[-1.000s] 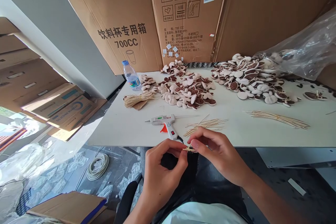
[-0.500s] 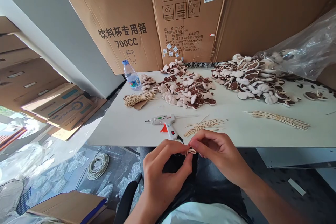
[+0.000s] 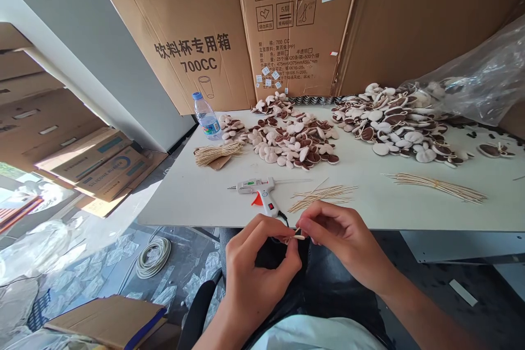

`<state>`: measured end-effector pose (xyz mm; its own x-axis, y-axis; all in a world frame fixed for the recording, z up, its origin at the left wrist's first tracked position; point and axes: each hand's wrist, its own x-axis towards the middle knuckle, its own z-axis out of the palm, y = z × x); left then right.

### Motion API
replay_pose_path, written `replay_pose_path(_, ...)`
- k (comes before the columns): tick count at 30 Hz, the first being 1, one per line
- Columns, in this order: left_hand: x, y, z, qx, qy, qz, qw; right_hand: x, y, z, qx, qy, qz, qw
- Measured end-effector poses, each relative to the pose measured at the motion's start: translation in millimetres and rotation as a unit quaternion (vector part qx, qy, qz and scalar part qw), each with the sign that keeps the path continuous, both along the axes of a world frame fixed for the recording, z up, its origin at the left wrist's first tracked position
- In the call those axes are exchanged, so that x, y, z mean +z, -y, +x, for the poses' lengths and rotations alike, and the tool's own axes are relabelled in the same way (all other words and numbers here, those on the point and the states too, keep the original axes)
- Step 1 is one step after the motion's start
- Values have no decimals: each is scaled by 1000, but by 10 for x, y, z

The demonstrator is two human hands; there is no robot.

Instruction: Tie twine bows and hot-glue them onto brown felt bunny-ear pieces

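Observation:
A small cream-coloured looped piece (image 3: 301, 237) is pinched between the thumb and fingers of my left hand (image 3: 260, 262), just off the table's front edge. Right beside it, the thumb and forefinger of my right hand (image 3: 342, 235) are pressed together on the same piece. Its far side is hidden by my fingers. Beyond my hands lie a white glue gun (image 3: 266, 197) with a red trigger and loose thin sticks (image 3: 324, 195). Piles of brown and cream padded pieces (image 3: 287, 142) cover the middle and back right of the table.
A water bottle (image 3: 208, 117) and a stick bundle (image 3: 217, 154) stand and lie at the left of the table (image 3: 176, 202). Another bundle (image 3: 438, 186) lies at the right. Large cardboard boxes (image 3: 197, 16) rise behind; clear plastic (image 3: 471, 76) hangs at the right.
The looped piece has turned and now looks narrower between my fingers. Both hands have barely moved. The view has shifted very slightly.

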<state>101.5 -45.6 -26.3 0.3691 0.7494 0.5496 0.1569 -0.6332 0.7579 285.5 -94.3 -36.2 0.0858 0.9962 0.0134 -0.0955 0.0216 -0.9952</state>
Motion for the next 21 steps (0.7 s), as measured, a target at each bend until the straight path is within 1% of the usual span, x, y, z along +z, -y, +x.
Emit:
replay_pose_path(5,-1,-3,-15,6,0,7,1000,27,13,-2,-18,12,11,1000)
replay_pose_path(10,-1,-19,-16,7,0,13,1000,41,36,3,4,7,18,1000)
replay_pose_path(14,5,-23,-24,14,0,-12,1000,37,45,-3,2,14,18,1000)
replay_pose_path(17,16,-17,-29,4,3,-34,999,38,50,-10,6,22,18,1000)
replay_pose_path(21,22,-14,-31,-3,5,-33,999,28,50,-25,10,20,22,1000)
